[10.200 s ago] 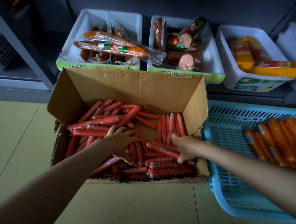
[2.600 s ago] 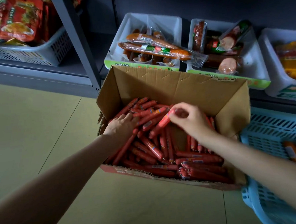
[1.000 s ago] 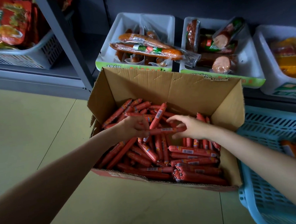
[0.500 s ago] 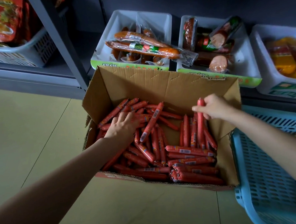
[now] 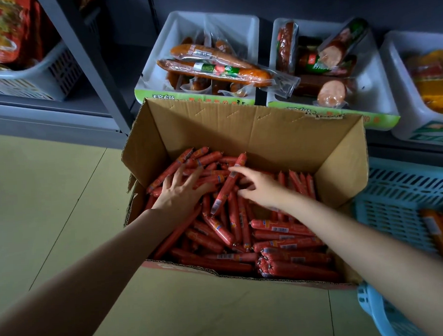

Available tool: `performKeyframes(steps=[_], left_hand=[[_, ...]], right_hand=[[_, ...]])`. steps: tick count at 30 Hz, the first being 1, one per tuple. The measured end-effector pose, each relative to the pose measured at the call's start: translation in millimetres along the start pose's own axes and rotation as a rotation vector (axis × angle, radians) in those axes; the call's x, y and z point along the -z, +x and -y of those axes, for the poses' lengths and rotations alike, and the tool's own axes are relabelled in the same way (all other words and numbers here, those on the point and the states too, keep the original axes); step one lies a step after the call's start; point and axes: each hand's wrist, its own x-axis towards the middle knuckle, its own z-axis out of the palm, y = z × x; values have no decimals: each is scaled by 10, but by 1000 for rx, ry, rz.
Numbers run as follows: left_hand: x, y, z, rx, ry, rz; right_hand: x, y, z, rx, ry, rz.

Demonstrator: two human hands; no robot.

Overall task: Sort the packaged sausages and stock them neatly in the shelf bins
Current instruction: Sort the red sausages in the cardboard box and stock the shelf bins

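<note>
Both hands reach into the open box (image 5: pixel 251 130) on the floor, which holds loose red sausages (image 5: pixel 234 234). The left hand (image 5: pixel 180 193) lies flat with fingers spread on the heap at the box's left; the right hand (image 5: pixel 260 189), fingers loosely extended and gripping nothing, touches a tilted sausage (image 5: pixel 227 184) lying between the two hands. Behind the box stand white shelf bins (image 5: pixel 172 34) of larger packaged sausages, and a blue basket (image 5: pixel 401 191) stands at its right.

A shop: metal shelving (image 5: pixel 91 61) holds bins (image 5: pixel 159 76) of packaged sausages (image 5: pixel 218 70).
</note>
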Motion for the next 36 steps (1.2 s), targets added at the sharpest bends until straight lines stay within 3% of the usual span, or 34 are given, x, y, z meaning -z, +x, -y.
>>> performKeyframes(steps=[2,4,7,10,13,15,18,21,23,25,28,31,33,36], left_hand=[[33,-13,4,29,12,17],[52,-11,-5,35,37,33],[49,7,-5,46,54,44],[-2,26,7,50,49,33],[-24,26,-40,55,76,20],[-7,18,-49,54,90,20],[36,-1,-48,28,129,-12],[45,13,-17,19,110,-18],[12,50,52,21,47,-58],[-11,53,116,30,10,-82],[6,-4,151,77,-15,-26],[49,-39,162,84,-7,16],[33,-24,199,90,-14,31],[53,-39,193,90,-33,47]], right_hand=[[-165,69,89,-44,83,-4],[-237,124,99,-77,149,-138],[-194,155,56,4,188,-373],[-3,114,-8,102,244,-447],[302,-103,-5,252,156,-266],[520,-295,11,296,-142,-68],[620,-510,-93,198,-646,240],[439,-621,-288,-1,-789,497],[407,-635,-347,-50,-795,501],[428,-583,-342,-28,-720,395],[274,-442,-175,89,-564,195],[-121,-331,103,114,-420,171],[-379,-303,235,129,-474,163],[-647,-298,330,187,-788,117]])
